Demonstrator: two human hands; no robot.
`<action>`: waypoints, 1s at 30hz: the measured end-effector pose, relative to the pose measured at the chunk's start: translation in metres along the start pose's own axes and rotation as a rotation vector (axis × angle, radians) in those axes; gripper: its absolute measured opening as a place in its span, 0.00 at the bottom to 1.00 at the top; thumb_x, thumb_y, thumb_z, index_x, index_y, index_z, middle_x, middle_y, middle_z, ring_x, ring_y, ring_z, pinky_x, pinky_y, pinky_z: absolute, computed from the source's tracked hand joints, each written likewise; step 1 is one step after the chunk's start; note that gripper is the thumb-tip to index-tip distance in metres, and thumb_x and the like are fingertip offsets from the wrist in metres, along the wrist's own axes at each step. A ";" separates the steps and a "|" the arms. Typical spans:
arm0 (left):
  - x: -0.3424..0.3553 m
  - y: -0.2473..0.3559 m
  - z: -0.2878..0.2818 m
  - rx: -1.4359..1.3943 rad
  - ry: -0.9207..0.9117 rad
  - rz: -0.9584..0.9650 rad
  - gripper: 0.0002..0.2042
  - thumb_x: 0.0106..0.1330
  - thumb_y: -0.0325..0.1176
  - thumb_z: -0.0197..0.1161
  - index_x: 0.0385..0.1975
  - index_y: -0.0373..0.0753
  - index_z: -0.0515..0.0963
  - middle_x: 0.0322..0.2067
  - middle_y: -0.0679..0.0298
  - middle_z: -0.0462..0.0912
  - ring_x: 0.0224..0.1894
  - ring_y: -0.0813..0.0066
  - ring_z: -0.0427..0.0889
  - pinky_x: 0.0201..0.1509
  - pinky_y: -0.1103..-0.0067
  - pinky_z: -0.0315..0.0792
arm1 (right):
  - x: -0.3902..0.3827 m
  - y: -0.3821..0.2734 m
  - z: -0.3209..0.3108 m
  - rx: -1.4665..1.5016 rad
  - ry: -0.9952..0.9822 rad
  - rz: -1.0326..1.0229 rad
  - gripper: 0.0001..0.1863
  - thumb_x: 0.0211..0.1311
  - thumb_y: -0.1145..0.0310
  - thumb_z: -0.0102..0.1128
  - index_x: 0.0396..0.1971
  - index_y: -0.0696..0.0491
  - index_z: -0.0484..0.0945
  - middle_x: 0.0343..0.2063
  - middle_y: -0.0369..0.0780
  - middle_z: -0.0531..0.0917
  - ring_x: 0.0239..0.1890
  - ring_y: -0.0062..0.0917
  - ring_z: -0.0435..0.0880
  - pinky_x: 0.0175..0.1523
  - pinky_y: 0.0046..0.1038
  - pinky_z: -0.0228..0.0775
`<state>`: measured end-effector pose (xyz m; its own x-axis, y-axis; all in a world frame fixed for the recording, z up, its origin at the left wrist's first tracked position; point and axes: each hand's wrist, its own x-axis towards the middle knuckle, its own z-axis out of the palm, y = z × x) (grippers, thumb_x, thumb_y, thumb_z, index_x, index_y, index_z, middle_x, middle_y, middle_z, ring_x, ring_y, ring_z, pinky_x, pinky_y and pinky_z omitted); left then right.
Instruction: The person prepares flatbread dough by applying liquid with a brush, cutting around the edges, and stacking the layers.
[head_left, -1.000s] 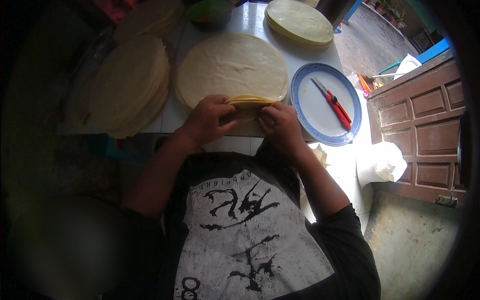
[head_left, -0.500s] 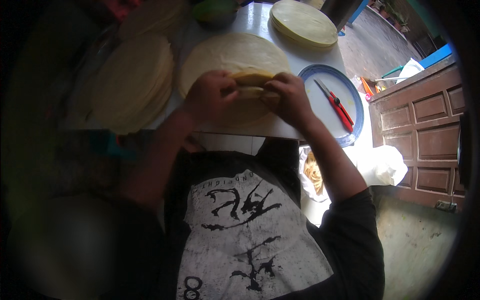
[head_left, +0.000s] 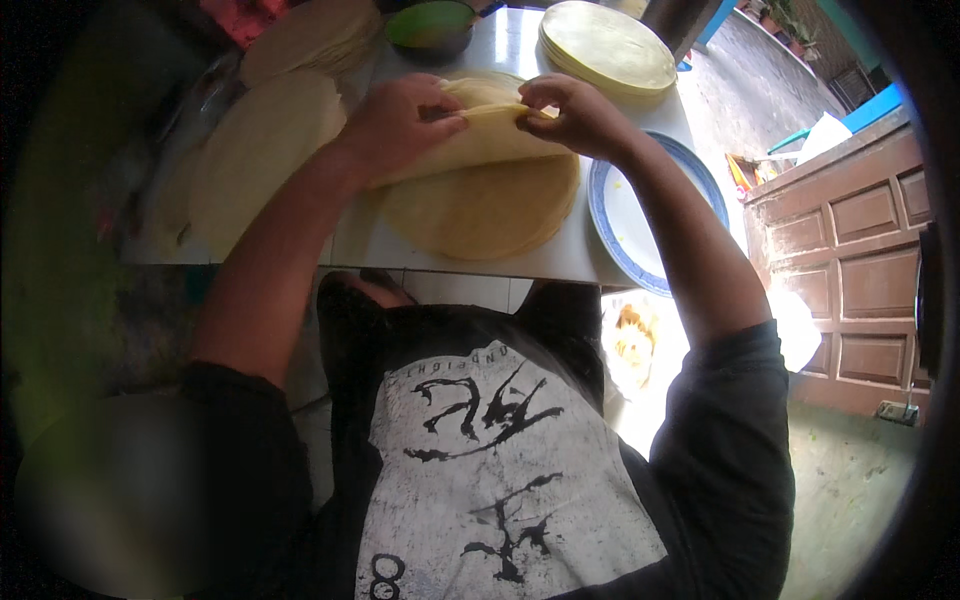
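A thin, round, pale dough sheet [head_left: 480, 145] is folded back, its near edge raised over the table. My left hand [head_left: 400, 125] pinches that edge on the left, while my right hand [head_left: 575, 112] grips it on the right with thumb and fingers. Under the sheet lies a stack of similar round sheets [head_left: 490, 215], slightly browner on top. The far part of the lifted sheet is partly hidden behind its own fold and my fingers.
A blue-rimmed white plate [head_left: 608, 215] stands at the right, partly behind my forearm. More round sheets are stacked at the left [head_left: 265, 160], far left [head_left: 310, 40] and far right [head_left: 608, 45]. A green bowl [head_left: 430, 28] sits at the back. A brown door [head_left: 875, 280] is at the right.
Both hands have moved away from me, drawing the sheet's near edge up and over. More of the stack beneath now shows. My right forearm now hides the red-handled scissors on the plate.
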<state>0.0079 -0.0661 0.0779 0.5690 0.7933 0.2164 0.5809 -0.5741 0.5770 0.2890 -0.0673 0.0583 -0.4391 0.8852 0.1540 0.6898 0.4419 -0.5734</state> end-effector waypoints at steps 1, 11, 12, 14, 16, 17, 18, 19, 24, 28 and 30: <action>0.002 -0.003 0.000 -0.011 0.018 -0.018 0.14 0.65 0.36 0.72 0.44 0.32 0.86 0.44 0.60 0.85 0.44 0.72 0.84 0.48 0.76 0.78 | 0.002 -0.001 -0.002 0.013 0.004 0.047 0.15 0.64 0.61 0.73 0.43 0.54 0.85 0.48 0.47 0.87 0.51 0.37 0.86 0.59 0.36 0.77; 0.036 -0.026 -0.027 -0.046 0.026 -0.212 0.16 0.66 0.41 0.73 0.48 0.38 0.87 0.39 0.66 0.89 0.40 0.77 0.85 0.47 0.76 0.79 | 0.032 0.000 -0.004 0.091 0.148 0.050 0.16 0.67 0.56 0.68 0.45 0.54 0.85 0.40 0.44 0.89 0.42 0.33 0.87 0.51 0.33 0.78; 0.039 -0.028 -0.028 -0.056 0.006 -0.226 0.16 0.66 0.41 0.73 0.48 0.38 0.87 0.39 0.66 0.89 0.40 0.77 0.85 0.47 0.76 0.79 | 0.036 0.001 -0.004 0.085 0.139 0.057 0.16 0.67 0.57 0.67 0.45 0.54 0.85 0.39 0.44 0.89 0.42 0.33 0.87 0.51 0.32 0.78; 0.045 -0.027 -0.030 -0.082 -0.030 -0.257 0.17 0.67 0.42 0.73 0.49 0.38 0.87 0.40 0.67 0.89 0.41 0.78 0.85 0.47 0.76 0.79 | 0.041 0.007 -0.006 0.095 0.138 0.064 0.16 0.67 0.57 0.67 0.44 0.54 0.86 0.38 0.44 0.89 0.41 0.32 0.87 0.50 0.32 0.78; 0.047 -0.020 -0.027 -0.060 0.039 -0.220 0.14 0.65 0.39 0.73 0.44 0.36 0.87 0.35 0.69 0.88 0.37 0.81 0.83 0.43 0.79 0.77 | 0.045 0.015 -0.007 0.127 0.155 0.065 0.15 0.67 0.57 0.67 0.43 0.54 0.86 0.37 0.44 0.89 0.39 0.32 0.87 0.49 0.32 0.79; 0.047 -0.015 -0.025 -0.052 0.076 -0.203 0.13 0.65 0.38 0.73 0.41 0.35 0.87 0.32 0.70 0.87 0.35 0.83 0.82 0.41 0.80 0.76 | 0.047 0.015 -0.008 0.164 0.171 0.065 0.16 0.66 0.57 0.68 0.43 0.54 0.86 0.37 0.44 0.90 0.38 0.32 0.87 0.49 0.33 0.79; 0.045 -0.018 -0.021 -0.017 0.088 -0.180 0.12 0.65 0.38 0.73 0.41 0.35 0.87 0.32 0.69 0.87 0.35 0.83 0.82 0.41 0.80 0.76 | 0.047 0.016 -0.011 0.184 0.182 0.071 0.16 0.66 0.57 0.68 0.43 0.54 0.87 0.37 0.44 0.90 0.38 0.32 0.87 0.48 0.33 0.79; 0.041 -0.029 -0.024 0.020 0.099 -0.155 0.12 0.65 0.37 0.73 0.41 0.35 0.87 0.32 0.69 0.86 0.35 0.83 0.81 0.41 0.80 0.76 | 0.049 0.015 -0.013 0.204 0.196 0.078 0.16 0.65 0.57 0.68 0.43 0.54 0.87 0.36 0.44 0.90 0.37 0.32 0.87 0.48 0.33 0.79; 0.023 -0.021 0.014 -0.027 0.057 -0.132 0.09 0.67 0.34 0.71 0.38 0.35 0.84 0.34 0.68 0.82 0.37 0.79 0.80 0.43 0.78 0.75 | 0.080 0.029 -0.010 -0.111 0.280 -0.115 0.20 0.64 0.51 0.66 0.36 0.55 0.88 0.35 0.50 0.89 0.36 0.45 0.87 0.46 0.43 0.79; -0.039 -0.023 0.031 -0.094 0.148 -0.097 0.09 0.67 0.32 0.70 0.38 0.33 0.83 0.36 0.64 0.83 0.37 0.75 0.82 0.45 0.76 0.76 | 0.112 -0.035 -0.018 -0.067 0.331 -0.030 0.16 0.62 0.53 0.67 0.36 0.51 0.90 0.37 0.46 0.89 0.41 0.44 0.88 0.47 0.43 0.80; -0.061 -0.005 0.022 0.001 0.198 -0.078 0.08 0.65 0.31 0.71 0.37 0.32 0.84 0.36 0.60 0.82 0.37 0.70 0.83 0.45 0.74 0.76 | 0.110 -0.054 -0.035 -0.092 0.395 -0.088 0.15 0.63 0.55 0.67 0.37 0.52 0.89 0.36 0.45 0.89 0.38 0.42 0.88 0.45 0.42 0.81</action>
<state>-0.0170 -0.1155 0.0443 0.3964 0.8599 0.3216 0.6197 -0.5091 0.5974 0.2237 0.0110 0.1346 -0.2565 0.8235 0.5061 0.7159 0.5137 -0.4729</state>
